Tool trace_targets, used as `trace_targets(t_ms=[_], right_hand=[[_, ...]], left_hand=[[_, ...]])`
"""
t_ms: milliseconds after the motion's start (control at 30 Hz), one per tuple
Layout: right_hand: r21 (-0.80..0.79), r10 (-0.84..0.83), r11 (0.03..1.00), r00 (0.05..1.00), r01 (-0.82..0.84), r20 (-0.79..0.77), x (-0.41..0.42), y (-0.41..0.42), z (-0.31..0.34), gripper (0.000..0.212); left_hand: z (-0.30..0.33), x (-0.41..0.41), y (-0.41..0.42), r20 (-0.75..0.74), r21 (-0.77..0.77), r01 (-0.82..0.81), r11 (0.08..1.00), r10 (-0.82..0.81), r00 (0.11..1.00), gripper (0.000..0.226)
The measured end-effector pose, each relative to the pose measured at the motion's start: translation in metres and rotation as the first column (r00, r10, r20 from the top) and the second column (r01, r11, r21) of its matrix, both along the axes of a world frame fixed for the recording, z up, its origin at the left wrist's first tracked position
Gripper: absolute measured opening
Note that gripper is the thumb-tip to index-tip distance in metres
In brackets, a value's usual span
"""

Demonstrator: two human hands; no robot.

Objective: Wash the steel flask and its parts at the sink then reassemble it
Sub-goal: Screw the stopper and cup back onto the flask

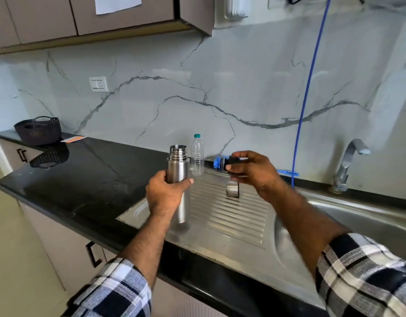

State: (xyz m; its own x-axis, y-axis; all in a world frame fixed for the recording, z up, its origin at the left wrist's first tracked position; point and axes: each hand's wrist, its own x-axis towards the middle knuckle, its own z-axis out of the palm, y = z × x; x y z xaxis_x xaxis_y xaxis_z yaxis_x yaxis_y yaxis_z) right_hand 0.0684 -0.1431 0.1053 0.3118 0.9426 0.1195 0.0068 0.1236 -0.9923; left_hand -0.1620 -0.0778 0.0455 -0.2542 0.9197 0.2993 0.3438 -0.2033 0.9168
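The steel flask body [178,165] stands upright on the ribbed steel drainboard [229,216], its threaded mouth uncovered. My left hand [165,193] grips it around the middle. My right hand [252,172] is raised to the right of the flask and pinches a small black stopper [234,161] between fingers and thumb. A steel cup lid [232,189] lies on the drainboard below that hand.
A clear plastic bottle with a green cap [197,156] stands behind the flask. A blue brush [218,162] lies by the wall. The sink basin [366,223] and tap [348,165] are at right. A dark basket [38,130] sits on the black counter [87,179] at far left.
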Motion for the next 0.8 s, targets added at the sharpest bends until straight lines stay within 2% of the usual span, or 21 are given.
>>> trace_targets(t_ms=[200,333,433,533,800], right_hand=[[0.18,-0.081,0.982,0.99,0.061,0.111,0.054,-0.047,0.072,0.046],[0.208,-0.17,0.971,0.958,0.122,0.23,0.09,-0.088,0.106,0.046],[0.185,-0.231,0.968,0.888,0.17,0.397,0.115,-0.124,0.119,0.046],[0.136,-0.271,0.962,0.76,0.237,0.59,0.131,-0.157,0.124,0.046],[0.01,-0.204,0.951,0.602,0.309,0.772,0.152,-0.19,0.131,0.049]], left_hand=[[0.031,0.088,-0.046,-0.004,0.053,0.285,0.957,-0.285,0.959,0.05],[0.034,0.147,-0.077,0.014,0.061,0.428,0.902,-0.43,0.903,0.045],[0.031,0.186,-0.1,0.018,0.045,0.505,0.862,-0.506,0.862,0.049],[0.028,0.216,-0.121,0.011,0.034,0.565,0.825,-0.565,0.825,0.053],[0.023,0.249,-0.158,-0.014,0.031,0.64,0.768,-0.64,0.768,0.047]])
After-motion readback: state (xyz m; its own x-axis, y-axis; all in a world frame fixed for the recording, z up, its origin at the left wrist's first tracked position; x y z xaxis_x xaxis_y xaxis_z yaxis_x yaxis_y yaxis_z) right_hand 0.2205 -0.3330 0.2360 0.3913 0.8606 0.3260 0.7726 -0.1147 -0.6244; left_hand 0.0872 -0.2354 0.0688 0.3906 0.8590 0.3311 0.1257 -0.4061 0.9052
